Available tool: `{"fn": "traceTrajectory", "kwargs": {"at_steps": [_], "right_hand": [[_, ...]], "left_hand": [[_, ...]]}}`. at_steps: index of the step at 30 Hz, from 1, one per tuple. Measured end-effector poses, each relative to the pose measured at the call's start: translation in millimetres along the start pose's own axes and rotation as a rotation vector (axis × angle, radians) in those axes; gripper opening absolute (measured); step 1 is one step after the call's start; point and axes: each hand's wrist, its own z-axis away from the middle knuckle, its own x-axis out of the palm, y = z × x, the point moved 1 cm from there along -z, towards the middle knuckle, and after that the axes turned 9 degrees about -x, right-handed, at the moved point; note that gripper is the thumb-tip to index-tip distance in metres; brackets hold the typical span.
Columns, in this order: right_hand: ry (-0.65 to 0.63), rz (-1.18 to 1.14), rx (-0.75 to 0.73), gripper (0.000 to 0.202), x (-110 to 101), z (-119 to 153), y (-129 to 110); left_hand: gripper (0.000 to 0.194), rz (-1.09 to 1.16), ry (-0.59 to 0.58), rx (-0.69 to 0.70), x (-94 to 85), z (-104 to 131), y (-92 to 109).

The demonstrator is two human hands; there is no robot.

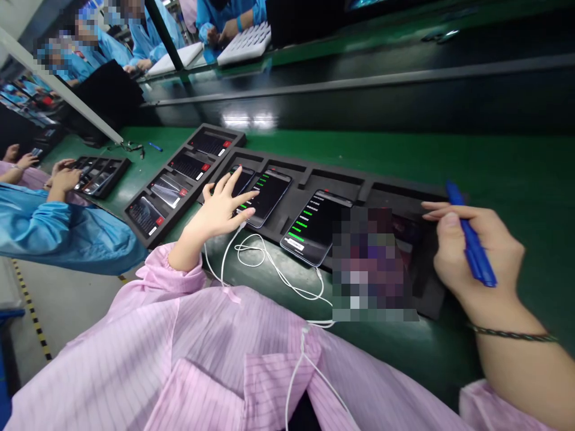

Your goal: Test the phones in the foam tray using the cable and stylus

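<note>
My left hand (220, 206) is spread over two smartphones at the left end of a black foam tray (294, 200). It partly hides the leftmost phone (245, 178); its thumb and fingers lie over the edge of the second phone (272, 194), and I cannot tell which fingertips touch. A third phone (314, 224) with green and white screen lines lies farther right, a white cable (320, 281) at its lower end. My right hand (476, 248) grips a blue pen (471, 239) beside the tray's right end. Blurred squares cover something there.
Another black tray (164, 224) with several phones adjoins on the left. White cables (265, 251) loop along the green bench's (530, 173) near edge. At far left, a co-worker's hands (65, 179) work at a small black tray (119, 169). People in blue sit across the bench.
</note>
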Motion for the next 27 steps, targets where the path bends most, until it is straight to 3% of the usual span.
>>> {"fn": "traceTrajectory", "kwargs": {"at_steps": [3, 7, 10, 13, 18, 23, 27], "right_hand": [[0.012, -0.003, -0.032, 0.038, 0.3, 0.3, 1.1], [0.027, -0.022, -0.042, 0.043, 0.0, 1.4, 6.4], [0.018, -0.028, -0.044, 0.046, -0.3, 1.6, 8.3], [0.016, -0.014, -0.062, 0.05, -0.5, 1.2, 8.0], [0.026, 0.003, -0.081, 0.053, 0.4, 1.2, 9.9], [0.046, 0.002, -0.103, 0.055, 1.5, 1.7, 9.6], [0.053, -0.005, -0.097, 0.052, 1.5, 1.5, 8.1]], "left_hand": [[0.052, -0.005, 0.046, -0.007, 2.8, -16.3, 7.0], [0.052, -0.021, 0.017, -0.039, 5.6, -23.1, 5.6], [0.054, -0.02, 0.098, -0.111, 1.0, -18.9, -11.3], [0.056, -0.022, 0.166, -0.277, -3.3, -15.7, -36.7], [0.054, -0.02, 0.121, -0.395, 3.5, -21.3, -62.6], [0.054, -0.008, 0.071, -0.374, 8.9, -27.4, -62.6], [0.059, -0.021, 0.199, -0.27, 0.8, -12.9, -40.8]]}}
